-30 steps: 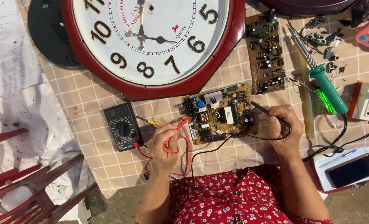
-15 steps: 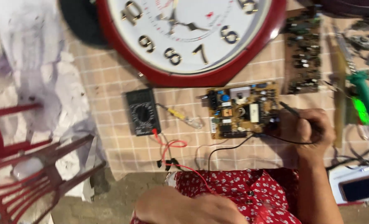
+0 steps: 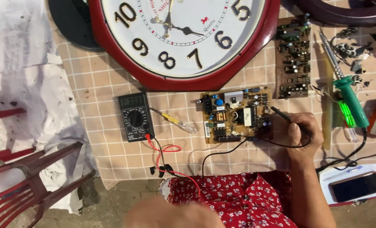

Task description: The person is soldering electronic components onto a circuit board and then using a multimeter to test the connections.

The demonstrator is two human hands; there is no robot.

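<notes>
Pointing up-left, black probe (image 3: pixel 283 115) in right hand (image 3: pixel 299 133) – tip at circuit board (image 3: pixel 236 114)

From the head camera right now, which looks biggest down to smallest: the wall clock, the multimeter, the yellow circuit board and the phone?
1. Wall clock, by far.
2. Yellow circuit board.
3. Multimeter and phone look about alike; not ranked.

— What are the surfaces like?
— Glossy dark-red plastic round clock frame (image 3: pixel 276 25), matt checked beige cloth (image 3: pixel 107 80) over the bench.
— And the rest?
— Matt black plastic multimeter (image 3: pixel 135 117), crumpled white paper (image 3: pixel 23 55).
</notes>
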